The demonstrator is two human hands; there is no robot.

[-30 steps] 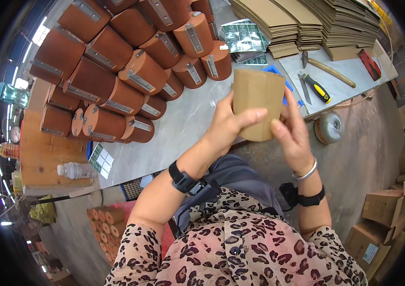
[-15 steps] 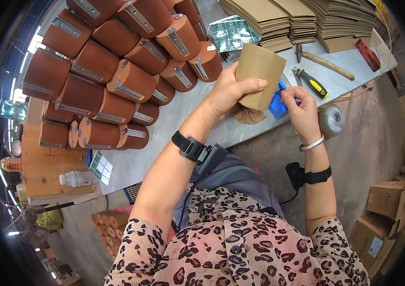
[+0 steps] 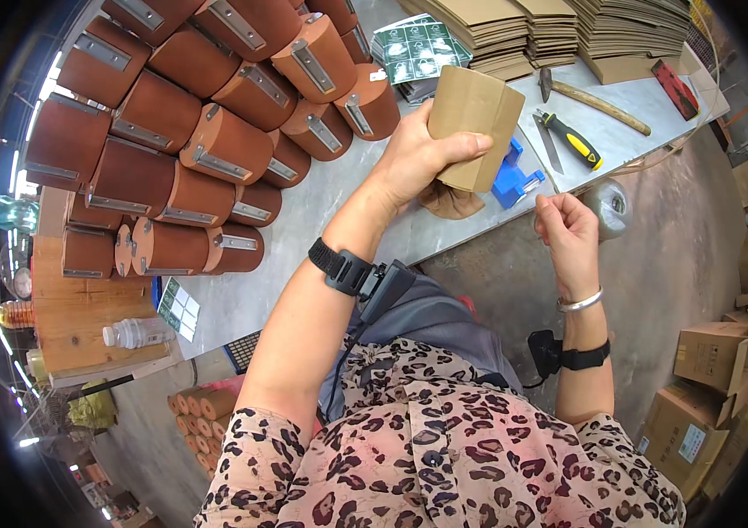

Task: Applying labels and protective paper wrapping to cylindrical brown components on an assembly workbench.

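My left hand (image 3: 422,151) is wrapped round a brown cardboard box (image 3: 476,123), held tilted above the table edge, its thumb across the near side. Below the box hangs a crumpled brown piece (image 3: 451,201), cloth or paper; which one I cannot tell. My right hand (image 3: 570,236) is closed in a pinch, off the table's front edge, and whatever its fingertips hold is too small to make out. Close to those fingertips, on the table, sits a blue tape dispenser (image 3: 509,183), partly behind the box.
Reddish-brown cylinders with metal strips (image 3: 224,150) are stacked at the left. Flat cardboard (image 3: 629,40) and green-and-white label sheets (image 3: 418,53) lie at the back. A hammer (image 3: 598,106), a yellow-black screwdriver (image 3: 574,143) and a wrapped roll (image 3: 610,209) are at the right.
My right hand has drawn away from the blue dispenser, down toward me, still pinched. The left hand keeps hold of the box, which has shifted slightly left in view.
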